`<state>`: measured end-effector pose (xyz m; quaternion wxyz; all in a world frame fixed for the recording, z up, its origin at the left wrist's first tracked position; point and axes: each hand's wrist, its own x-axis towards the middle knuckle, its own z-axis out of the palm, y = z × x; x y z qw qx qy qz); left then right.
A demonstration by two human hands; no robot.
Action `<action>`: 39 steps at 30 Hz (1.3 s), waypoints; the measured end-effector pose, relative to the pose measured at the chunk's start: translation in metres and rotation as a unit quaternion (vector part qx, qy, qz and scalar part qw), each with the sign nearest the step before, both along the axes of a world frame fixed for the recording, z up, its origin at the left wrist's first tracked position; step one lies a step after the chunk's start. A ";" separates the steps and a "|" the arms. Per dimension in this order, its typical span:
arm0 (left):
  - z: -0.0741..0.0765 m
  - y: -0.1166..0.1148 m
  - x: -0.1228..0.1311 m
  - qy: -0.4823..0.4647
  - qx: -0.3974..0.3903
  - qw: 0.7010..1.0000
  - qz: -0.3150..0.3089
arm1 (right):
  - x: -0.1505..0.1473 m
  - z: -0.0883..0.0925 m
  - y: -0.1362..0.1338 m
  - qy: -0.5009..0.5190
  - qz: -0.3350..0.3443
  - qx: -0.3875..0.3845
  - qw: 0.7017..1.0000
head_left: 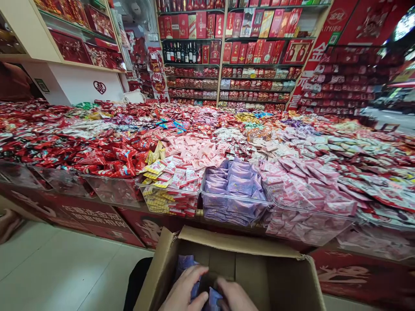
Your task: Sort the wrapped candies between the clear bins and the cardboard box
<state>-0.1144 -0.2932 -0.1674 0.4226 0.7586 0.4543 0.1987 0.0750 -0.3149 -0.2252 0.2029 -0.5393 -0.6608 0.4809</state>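
Observation:
An open cardboard box [240,244] stands in front of the display, with purple packets [185,261] in its left part. Both of my hands reach down into it. My left hand [187,288] lies over the packets, thumb and fingers apart, touching them. Close by on the right, my right hand [236,295] is blurred, its fingers curled down at a purple packet [214,297]; its fingertips are partly hidden. Just beyond the box, a clear bin [236,198] holds rows of similar purple packets.
Bins of pink packets [308,185], white and yellow packets [171,172] and red packets [110,160] flank the purple one. Shelves of boxes and bottles [181,54] rise behind. Another person's foot [9,222] shows at the left edge.

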 end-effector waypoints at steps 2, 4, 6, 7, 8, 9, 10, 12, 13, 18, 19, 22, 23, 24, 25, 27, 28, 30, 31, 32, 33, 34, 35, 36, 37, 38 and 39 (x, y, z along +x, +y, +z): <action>0.007 0.002 0.006 0.004 -0.067 0.998 -0.012 | 0.013 0.016 -0.007 0.043 -0.005 0.001 0.999; 0.019 0.003 0.017 -0.027 -0.148 0.988 -0.043 | 0.022 0.039 -0.013 0.100 -0.028 -0.011 0.994; 0.038 0.006 0.032 -0.080 -0.201 0.976 -0.039 | 0.027 0.065 -0.015 0.149 -0.071 -0.002 0.986; 0.048 0.009 0.039 -0.104 -0.186 0.977 -0.006 | 0.028 0.078 -0.013 0.168 -0.099 0.011 0.981; 0.059 0.012 0.046 -0.128 -0.166 0.977 0.024 | 0.029 0.091 -0.011 0.188 -0.129 0.023 0.973; 0.069 0.016 0.053 -0.161 -0.160 0.973 0.038 | 0.030 0.103 -0.006 0.212 -0.155 0.030 0.964; 0.079 0.020 0.058 -0.203 -0.160 0.964 0.058 | 0.031 0.114 -0.001 0.238 -0.177 0.036 0.954; 0.095 0.028 0.065 -0.249 -0.166 0.952 0.057 | 0.033 0.131 0.010 0.284 -0.210 0.047 0.934; 0.100 0.031 0.067 -0.261 -0.163 0.949 0.064 | 0.033 0.138 0.014 0.297 -0.220 0.053 0.928; 0.112 0.038 0.071 -0.283 -0.141 0.945 0.083 | 0.031 0.153 0.027 0.285 -0.242 0.101 0.922; 0.113 0.039 0.072 -0.290 -0.145 0.942 0.085 | 0.029 0.152 0.028 0.277 -0.251 0.108 0.921; 0.114 0.039 0.077 -0.325 -0.184 0.921 0.108 | 0.025 0.146 0.030 0.292 -0.290 0.111 0.905; 0.114 0.039 0.078 -0.339 -0.199 0.912 0.119 | 0.023 0.143 0.030 0.315 -0.301 0.104 0.894; 0.114 0.038 0.079 -0.351 -0.211 0.903 0.129 | 0.021 0.141 0.029 0.342 -0.306 0.095 0.883; 0.113 0.037 0.079 -0.360 -0.221 0.896 0.136 | 0.020 0.139 0.029 0.366 -0.306 0.086 0.874; 0.109 0.035 0.078 -0.366 -0.242 0.888 0.136 | 0.018 0.136 0.026 0.386 -0.296 0.073 0.871; 0.106 0.034 0.076 -0.362 -0.253 0.888 0.129 | 0.018 0.134 0.024 0.378 -0.290 0.072 0.876; 0.097 0.030 0.071 -0.341 -0.268 0.895 0.108 | 0.017 0.129 0.019 0.335 -0.284 0.074 0.895; 0.092 0.028 0.068 -0.328 -0.268 0.900 0.102 | 0.018 0.127 0.016 0.305 -0.278 0.073 0.908; 0.089 0.026 0.065 -0.314 -0.263 0.907 0.101 | 0.020 0.125 0.013 0.275 -0.268 0.073 0.921; 0.087 0.024 0.062 -0.298 -0.253 0.915 0.097 | 0.023 0.124 0.010 0.245 -0.251 0.075 0.933; 0.087 0.023 0.059 -0.283 -0.235 0.925 0.092 | 0.027 0.125 0.008 0.214 -0.235 0.083 0.944; 0.089 0.024 0.056 -0.266 -0.208 0.937 0.083 | 0.032 0.128 0.007 0.184 -0.225 0.100 0.952; 0.094 0.026 0.054 -0.245 -0.169 0.952 0.073 | 0.039 0.134 0.008 0.154 -0.225 0.129 0.953; 0.101 0.030 0.052 -0.222 -0.112 0.966 0.065 | 0.047 0.143 0.011 0.125 -0.235 0.166 0.950; 0.110 0.036 0.050 -0.198 -0.040 0.977 0.064 | 0.055 0.154 0.016 0.096 -0.252 0.207 0.940; 0.119 0.045 0.049 -0.174 0.044 0.981 0.071 | 0.063 0.167 0.024 0.070 -0.275 0.249 0.926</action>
